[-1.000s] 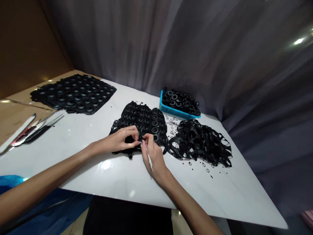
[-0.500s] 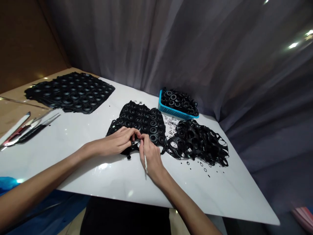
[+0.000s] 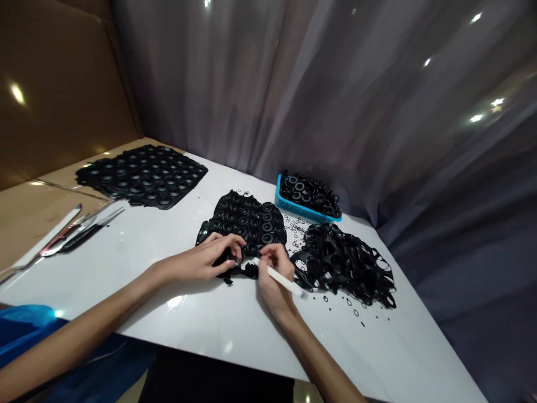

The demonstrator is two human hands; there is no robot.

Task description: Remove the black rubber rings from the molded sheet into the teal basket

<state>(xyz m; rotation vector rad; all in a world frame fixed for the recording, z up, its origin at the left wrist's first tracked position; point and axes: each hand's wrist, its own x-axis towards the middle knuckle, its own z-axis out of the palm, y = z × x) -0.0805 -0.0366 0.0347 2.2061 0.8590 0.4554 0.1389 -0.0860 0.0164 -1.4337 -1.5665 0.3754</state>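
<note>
A black rubber sheet (image 3: 247, 219) moulded with rows of rings lies in the middle of the white table (image 3: 138, 263). My left hand (image 3: 212, 257) pinches the sheet's near edge, fingers curled onto it. My right hand (image 3: 274, 274) grips a slim white stick tool (image 3: 281, 278), its tip at the sheet's edge beside my left fingers and its other end pointing right.
A blue basket (image 3: 302, 206) of loose black rings stands behind the sheet. Tangled black scrap (image 3: 346, 263) is heaped to the right, small rings scattered around it. A second ring sheet (image 3: 145, 174) lies far left. Snips and tweezers (image 3: 69, 235) rest at the left edge. Grey curtain behind.
The white tool has swung from lying along my right wrist to pointing out to the right. My hands stay at the sheet's near edge. The camera has tilted a little.
</note>
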